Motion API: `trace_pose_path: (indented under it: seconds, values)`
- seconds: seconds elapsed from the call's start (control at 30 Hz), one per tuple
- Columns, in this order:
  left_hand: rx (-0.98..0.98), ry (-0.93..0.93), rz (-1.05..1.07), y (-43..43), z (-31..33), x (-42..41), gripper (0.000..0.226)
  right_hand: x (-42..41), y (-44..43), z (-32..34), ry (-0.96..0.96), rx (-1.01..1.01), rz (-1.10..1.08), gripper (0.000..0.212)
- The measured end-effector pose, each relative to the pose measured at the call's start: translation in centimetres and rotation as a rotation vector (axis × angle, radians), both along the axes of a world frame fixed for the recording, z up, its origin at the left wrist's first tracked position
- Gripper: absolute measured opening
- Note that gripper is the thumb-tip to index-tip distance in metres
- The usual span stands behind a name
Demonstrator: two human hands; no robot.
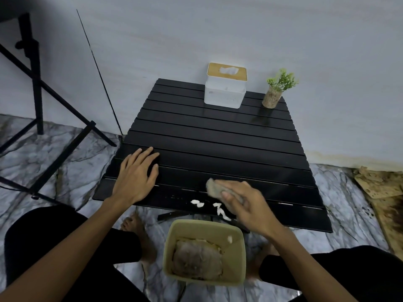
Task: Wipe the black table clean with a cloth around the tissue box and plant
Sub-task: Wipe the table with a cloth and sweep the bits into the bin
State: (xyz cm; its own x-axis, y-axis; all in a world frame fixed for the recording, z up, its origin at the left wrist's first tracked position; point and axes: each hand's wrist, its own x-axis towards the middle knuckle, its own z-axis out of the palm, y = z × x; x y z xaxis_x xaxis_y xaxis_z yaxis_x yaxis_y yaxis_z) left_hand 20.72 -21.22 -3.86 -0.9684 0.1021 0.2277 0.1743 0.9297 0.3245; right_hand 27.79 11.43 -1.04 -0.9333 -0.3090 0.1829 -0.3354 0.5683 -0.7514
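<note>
The black slatted table (218,136) stands against the wall. At its far edge sits a white tissue box (225,90) with a wooden lid, and to its right a small green plant (275,89) in a speckled pot. My right hand (246,203) holds a grey cloth (214,187) pressed on the near slats. White scraps (209,207) lie on the near edge just left of that hand. My left hand (136,176) rests flat, fingers apart, on the table's near left corner.
A beige bin (172,247) with crumpled grey material inside stands on the marble floor below the table's near edge, between my knees. A black stand (36,88) rises at left. Stained cardboard (383,199) lies on the floor at right.
</note>
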Motion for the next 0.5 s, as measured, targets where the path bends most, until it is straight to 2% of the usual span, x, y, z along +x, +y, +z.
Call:
trace_pose_path:
  seconds: [0.1,0.17,0.23,0.33,0.5]
  values:
    - [-0.005,0.0,-0.005,0.0,-0.1,-0.1,0.051,-0.7,2.2,-0.1,0.039,-0.041,-0.272,0.042]
    - [-0.009,0.0,-0.004,0.0,-0.1,-0.1,0.051,-0.9,3.6,-0.9,0.091,0.07,-0.449,0.038]
    - [-0.006,0.002,-0.005,0.0,-0.2,-0.1,0.051,-0.6,4.0,-1.9,0.127,0.213,-0.523,0.038]
    - [-0.003,0.003,-0.004,0.1,-0.2,0.0,0.051,-0.2,2.8,-2.8,0.17,0.336,-0.394,0.038]
    - [0.004,0.005,-0.006,0.1,-0.2,0.0,0.054,0.8,-2.4,-1.8,0.204,0.284,-0.119,0.038]
